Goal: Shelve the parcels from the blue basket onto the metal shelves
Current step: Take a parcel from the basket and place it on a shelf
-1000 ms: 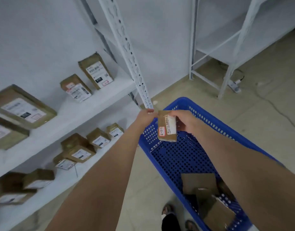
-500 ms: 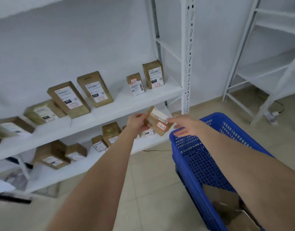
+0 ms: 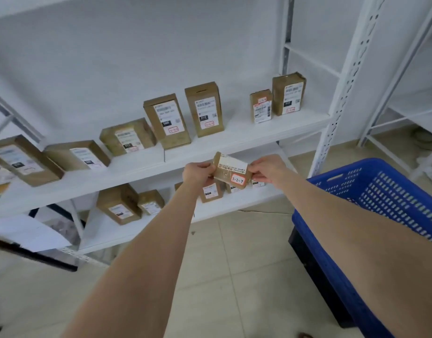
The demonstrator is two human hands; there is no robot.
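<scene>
A small parcel [image 3: 230, 170], carried clear of the blue basket [image 3: 356, 168], is now held before the metal shelves [image 3: 246, 140] just beyond, left grip [image 3: 197, 173] and right grip [image 3: 265, 170] each pinching an end; the basket sits right of them. Placement looks next.

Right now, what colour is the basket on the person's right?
The basket is blue; the head view shows it best.

A parcel storeroom or pick-up depot: white metal shelves [image 3: 234, 140] on slotted uprights [image 3: 341, 93] line a bare white wall [image 3: 137, 57], carrying rows of brown cardboard parcels [image 3: 204, 109] with printed barcode labels and handwritten code stickers; a blue plastic basket [image 3: 371, 191] sits nearby above a tiled floor [image 3: 234, 252]
</scene>
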